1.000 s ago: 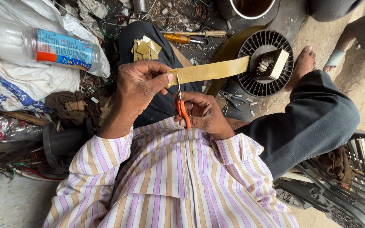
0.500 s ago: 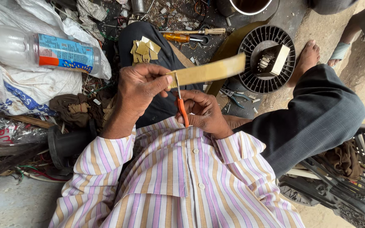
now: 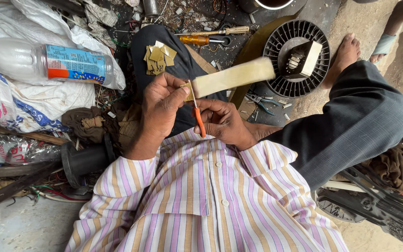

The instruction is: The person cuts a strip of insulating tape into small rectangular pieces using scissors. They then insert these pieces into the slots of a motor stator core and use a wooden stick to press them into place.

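Pale yellow, the strip (image 3: 232,77) is the landmark here: its long axis runs from the hands up and to the right, its free end tilted slightly upward toward the black round fan grille (image 3: 296,58). The left hand (image 3: 162,105) pinches the strip's near end with clenched fingers. Just below that end, the right hand (image 3: 222,122) grips orange-handled scissors (image 3: 198,114), blades pointing up and touching the strip's edge. Up and to the left of the strip, a small pile of cut yellow pieces (image 3: 158,58) lies on the dark trouser knee. Farther left of the strip, a clear plastic bottle (image 3: 47,63) lies on its side on white sacks, its wraparound label blue with an orange band.
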